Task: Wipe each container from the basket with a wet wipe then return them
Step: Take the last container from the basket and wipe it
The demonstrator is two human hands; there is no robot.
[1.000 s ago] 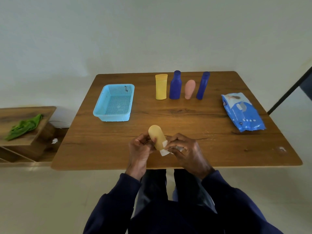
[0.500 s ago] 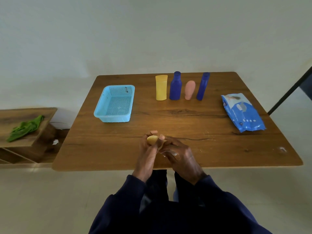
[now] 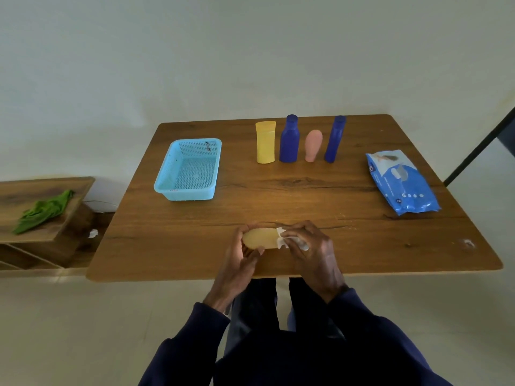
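My left hand (image 3: 239, 254) grips a tan rounded container (image 3: 260, 238), held sideways just above the table's near edge. My right hand (image 3: 309, 246) pinches a white wet wipe (image 3: 282, 238) against the container's right end. The light blue basket (image 3: 189, 169) stands empty at the left of the table. At the back stand a yellow tube (image 3: 265, 142), a wide dark blue bottle (image 3: 289, 139), a pink container (image 3: 312, 145) and a slim dark blue bottle (image 3: 335, 139), all in a row.
A blue pack of wet wipes (image 3: 401, 182) lies at the table's right side. The wooden table (image 3: 306, 190) ends just in front of my hands. A low wooden shelf (image 3: 33, 218) with a green cloth (image 3: 44, 211) stands to the left.
The tan container has turned from upright, to end-on between my hands, to lying sideways. The wipe now shows at its right end under my right fingers.
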